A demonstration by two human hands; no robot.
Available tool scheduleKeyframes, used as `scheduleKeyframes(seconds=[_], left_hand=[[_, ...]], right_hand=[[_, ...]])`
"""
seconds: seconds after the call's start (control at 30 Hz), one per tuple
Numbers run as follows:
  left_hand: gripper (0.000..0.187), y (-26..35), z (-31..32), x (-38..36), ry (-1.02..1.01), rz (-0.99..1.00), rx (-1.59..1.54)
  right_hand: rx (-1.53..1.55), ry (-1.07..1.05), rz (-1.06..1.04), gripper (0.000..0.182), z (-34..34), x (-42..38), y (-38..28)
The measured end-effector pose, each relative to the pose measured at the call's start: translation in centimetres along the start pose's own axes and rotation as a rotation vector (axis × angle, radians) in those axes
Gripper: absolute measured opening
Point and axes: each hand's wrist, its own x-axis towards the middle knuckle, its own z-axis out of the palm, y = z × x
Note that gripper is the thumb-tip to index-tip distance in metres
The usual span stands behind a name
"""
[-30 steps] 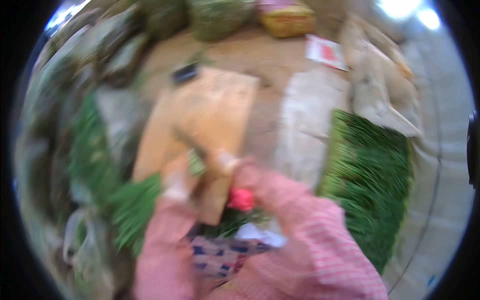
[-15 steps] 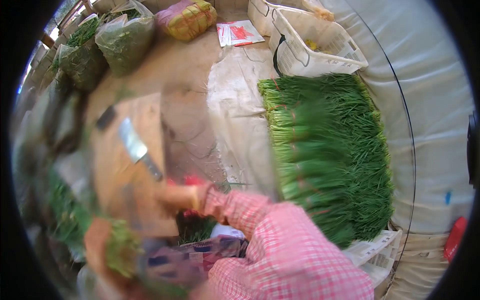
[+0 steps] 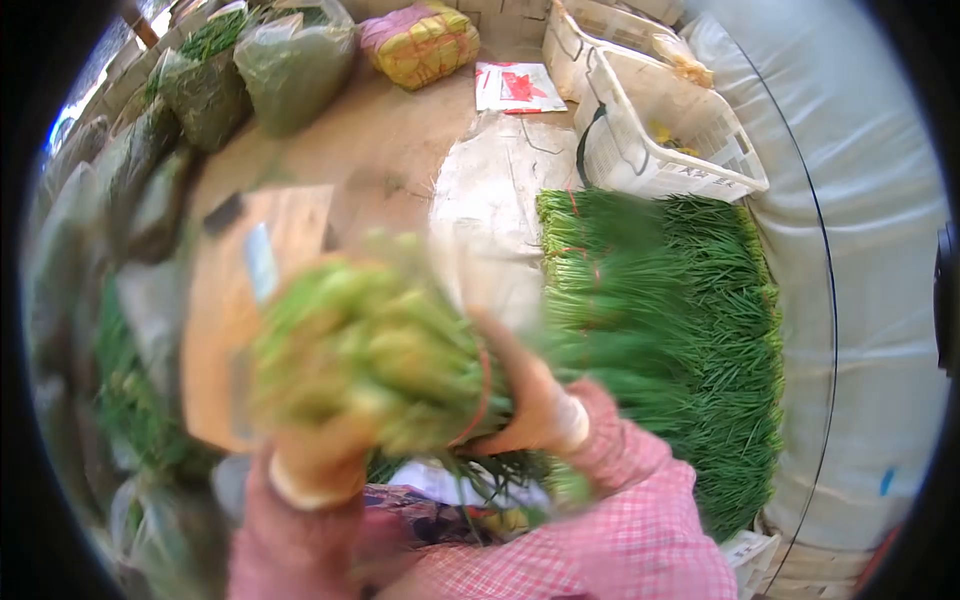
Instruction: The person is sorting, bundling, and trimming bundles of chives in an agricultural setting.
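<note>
A thick bunch of Chinese chives (image 3: 370, 345), blurred by motion, is held up before me with its pale stalk ends toward the left. A red band (image 3: 484, 390) circles it near its right part. My right hand (image 3: 530, 395) is wrapped round the bunch beside the band. At the stalk end, my left hand (image 3: 325, 455) grips it from below, its fingers mostly hidden. Behind the bunch lies a cutting board (image 3: 215, 350) with a knife (image 3: 261, 262) on it; the bunch covers the knife's handle.
To the right, banded chives (image 3: 720, 330) lie in rows on a white sheet (image 3: 490, 180). White plastic crates (image 3: 670, 165) stand at the back. Filled plastic bags (image 3: 295, 75) line the left and back, near a yellow and purple bundle (image 3: 425, 45). A dark block (image 3: 223, 213) sits on the board's corner.
The bunch has risen from the lower left to the middle, in front of the board. My right hand has moved right from near the knife handle and now grips the bunch too.
</note>
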Motion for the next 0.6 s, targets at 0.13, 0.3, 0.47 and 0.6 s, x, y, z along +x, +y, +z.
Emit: scheduleKeyframes(seconds=[0.13, 0.3, 0.47, 0.6], left_hand=[[0.086, -6.0, 2.8, 3.0, -0.164, -0.153, -0.374], [0.098, -15.6, -4.2, 0.3, -0.12, -0.142, 0.798], [0.096, -19.4, -11.0, -3.3, -0.094, -0.568, 1.22], [0.095, -23.0, -14.1, -7.2, -0.022, -0.659, 1.283]], right_hand=[[-0.016, 0.065, 0.246, 0.099, -3.0, -2.2, 5.9], [-0.829, 0.261, 0.016, 0.089, -16.1, 0.6, 6.9], [-1.31, 0.361, -0.117, 0.091, -26.6, 3.5, 10.9], [-1.606, 0.3, -0.027, 0.089, -30.5, 1.9, 21.1]])
